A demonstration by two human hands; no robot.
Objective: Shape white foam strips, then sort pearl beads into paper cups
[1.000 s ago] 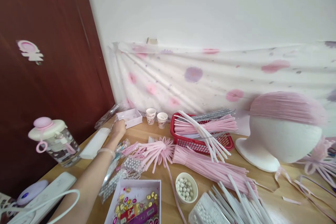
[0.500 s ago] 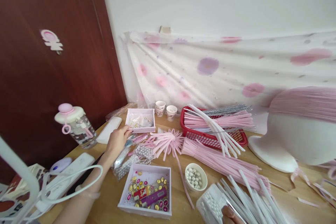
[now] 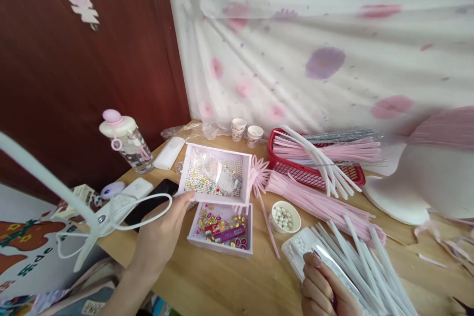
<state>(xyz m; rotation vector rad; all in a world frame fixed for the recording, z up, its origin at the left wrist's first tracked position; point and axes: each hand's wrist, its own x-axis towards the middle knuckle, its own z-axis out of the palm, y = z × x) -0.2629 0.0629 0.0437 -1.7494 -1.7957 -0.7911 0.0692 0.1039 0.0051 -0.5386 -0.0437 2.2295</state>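
My left hand (image 3: 163, 237) grips the near left corner of a shallow white box (image 3: 218, 199), lifted and tilted a little toward me. Inside lie many small pearl and coloured beads and a clear plastic bag. Partly beneath it, a second white box (image 3: 222, 249) stands on the table with oval gems, gold pieces and a purple packet. At the lower right my right hand (image 3: 320, 286) is closed, thumb against bent fingers; what it pinches is too small to make out. A clear pack of white pearls (image 3: 296, 244) lies just behind it.
A cup of pearls (image 3: 285, 218), pink pipe cleaners (image 3: 318, 202) and white pipe cleaners (image 3: 366, 266) lie to the right. Behind are a red basket (image 3: 296, 170), small paper cups (image 3: 255, 136) and a foam head (image 3: 425, 177). A water bottle (image 3: 135, 150) and a white cable (image 3: 148, 227) are left.
My left hand has lifted the bead box from the back of the table and brought it nearer, over the gem box. My right hand has risen further into view. The camera has tilted downward.
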